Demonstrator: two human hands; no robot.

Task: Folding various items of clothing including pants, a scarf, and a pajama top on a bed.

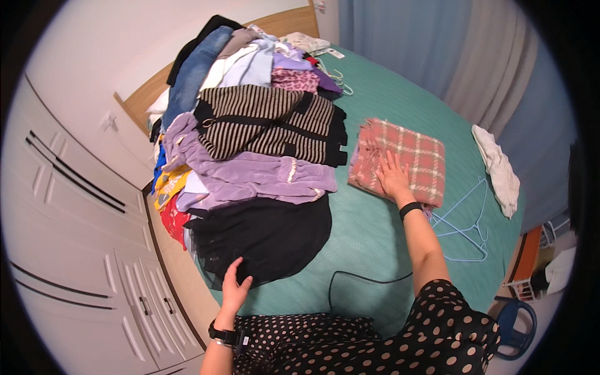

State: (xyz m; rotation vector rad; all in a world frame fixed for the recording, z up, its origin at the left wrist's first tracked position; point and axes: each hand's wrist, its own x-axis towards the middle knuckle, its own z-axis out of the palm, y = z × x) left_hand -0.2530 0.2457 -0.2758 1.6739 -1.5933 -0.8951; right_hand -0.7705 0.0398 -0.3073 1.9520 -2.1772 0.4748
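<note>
Your polka-dot clothing (431,337) is cut off; your left hand (236,289), half-curled, empty, overlaps black fabric (275,234), contact unclear; your right hand (394,178), spread flat, ungripping, partly hides plaid cloth (422,156).

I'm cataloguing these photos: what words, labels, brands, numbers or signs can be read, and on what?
No text can be read.
White rectangular object near the floral pillow: too small to read.
Small white tag beside the black wristband: too small to read.
Black sheer garment: faint marks, too blurred to tell whether they are letters.
</note>
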